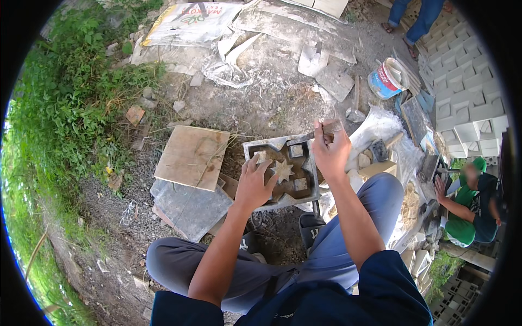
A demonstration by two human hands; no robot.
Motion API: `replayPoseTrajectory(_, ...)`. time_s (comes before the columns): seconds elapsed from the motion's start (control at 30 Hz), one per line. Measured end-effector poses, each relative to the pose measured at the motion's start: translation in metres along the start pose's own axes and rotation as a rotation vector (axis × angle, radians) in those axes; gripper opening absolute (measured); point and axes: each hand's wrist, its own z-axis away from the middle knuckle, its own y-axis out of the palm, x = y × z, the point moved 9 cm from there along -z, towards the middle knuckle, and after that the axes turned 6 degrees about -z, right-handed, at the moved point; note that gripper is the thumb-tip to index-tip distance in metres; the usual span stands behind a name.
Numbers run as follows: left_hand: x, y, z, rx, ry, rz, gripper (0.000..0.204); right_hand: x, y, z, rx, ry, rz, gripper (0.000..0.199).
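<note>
In front of my feet lies a square grey metal mould [278, 204], with an eight-pointed star [283, 170] at its middle and small raised squares near its corners. My left hand [253, 183] rests over the mould's left side, fingers spread and holding nothing. At the far right corner, my right hand [333, 152] is closed around a flat scraper-like tool [333, 127]. A thin dark strip, seemingly part of that tool, reaches left over the mould's far edge. My fingers hide some of the tool and the mould's left squares.
Left of the mould lie a wooden board [193, 156] and a grey slab [191, 209]. A bucket [388, 79] stands at the far right, near stacked pale blocks [462, 81]. Another person [472, 204] sits at right; someone's legs [416, 24] show beyond. Plants [76, 98] line the left.
</note>
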Motion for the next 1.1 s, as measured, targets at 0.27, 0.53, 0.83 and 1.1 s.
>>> replayPoseTrajectory(0.27, 0.001, -0.003, -0.003, -0.011, -0.003, 0.005, 0.055, -0.006, 0.013, 0.0, 0.022, -0.037, -0.116, 0.017)
replayPoseTrajectory(0.53, 0.004, 0.0, -0.002, -0.008, -0.002, 0.002, 0.055, -0.028, 0.031, 0.003, 0.123, 0.099, -0.134, 0.02)
replayPoseTrajectory(0.83, -0.001, 0.0, 0.001, 0.003, 0.013, -0.132, 0.055, -0.035, 0.035, 0.003, 0.175, 0.034, -0.032, 0.017)
replayPoseTrajectory(1.1, -0.022, 0.007, 0.006, 0.01, 0.137, -0.357, 0.052, -0.034, 0.027, 0.003, 0.151, -0.013, -0.033, 0.016)
